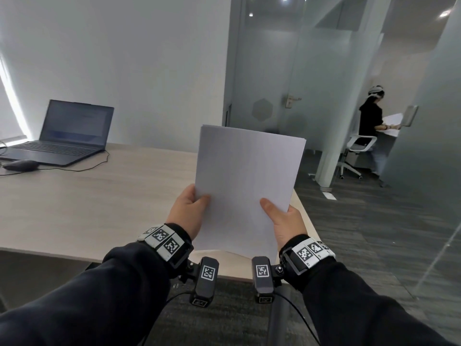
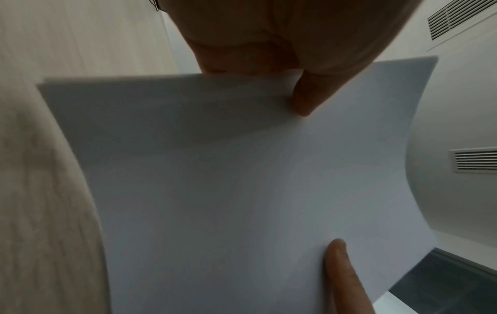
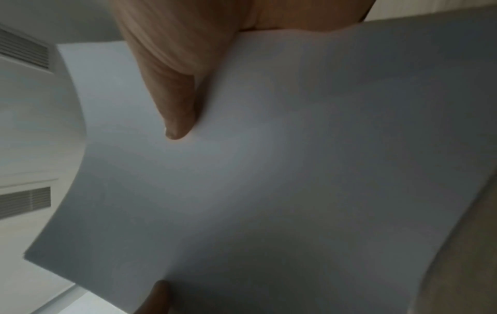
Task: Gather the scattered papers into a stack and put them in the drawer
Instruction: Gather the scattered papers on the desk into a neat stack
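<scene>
- The stack of papers [image 1: 245,186] is held upright in the air, above the near right corner of the bench [image 1: 87,196].
- The left hand [image 1: 188,211] pinches its lower left edge, thumb on the front.
- The right hand [image 1: 284,223] pinches its lower right edge in the same grip.
- An open laptop [image 1: 67,133] stands at the far left of the bench.

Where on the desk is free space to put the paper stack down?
The desk is bare in front of the left hand, between the near edge and the laptop. The far left corner is crowded: laptop, mouse, cables.
</scene>
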Available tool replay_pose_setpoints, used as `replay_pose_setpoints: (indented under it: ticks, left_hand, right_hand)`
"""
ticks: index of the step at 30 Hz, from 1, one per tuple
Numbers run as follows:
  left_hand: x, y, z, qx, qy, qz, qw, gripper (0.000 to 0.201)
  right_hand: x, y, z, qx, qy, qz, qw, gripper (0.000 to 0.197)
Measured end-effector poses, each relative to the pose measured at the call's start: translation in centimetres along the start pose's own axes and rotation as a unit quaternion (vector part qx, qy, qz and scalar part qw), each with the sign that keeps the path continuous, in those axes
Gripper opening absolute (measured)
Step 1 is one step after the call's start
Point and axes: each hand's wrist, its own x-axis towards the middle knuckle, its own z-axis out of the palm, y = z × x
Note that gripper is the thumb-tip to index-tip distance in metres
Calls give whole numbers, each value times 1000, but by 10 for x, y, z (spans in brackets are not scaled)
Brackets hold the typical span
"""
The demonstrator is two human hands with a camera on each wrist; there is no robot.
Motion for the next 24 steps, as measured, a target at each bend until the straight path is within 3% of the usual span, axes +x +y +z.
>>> replay_pose_setpoints:
  ticks: [3, 9, 15, 19, 22, 24]
  left_hand:
    - [-4, -9, -3, -23, 2, -17, 1000, 19]
    - [-15, -38, -8, -9, -23, -118, 993, 13]
    - [-38, -35, -18, 28, -10, -89, 996, 13]
    - [-60, -27, -46, 65, 16, -83, 994, 11]
    - [-81, -26, -81, 75, 38, -94, 992, 34]
    - [-101, -24, -108, 63, 54, -105, 991, 37]
  right_hand:
    - [-7, 3, -3, -19, -15, -1, 1000, 23]
    - [-20, 17, -7, -59, -40, 32, 997, 9]
    - [-28, 18, 5, -65, -23, 16, 997, 11]
    - [-37, 18, 27, -68, -53, 30, 996, 9]
    - [-49, 25, 50, -84, -86, 37, 992, 12]
    - [-60, 30, 68, -85, -121, 47, 988, 12]
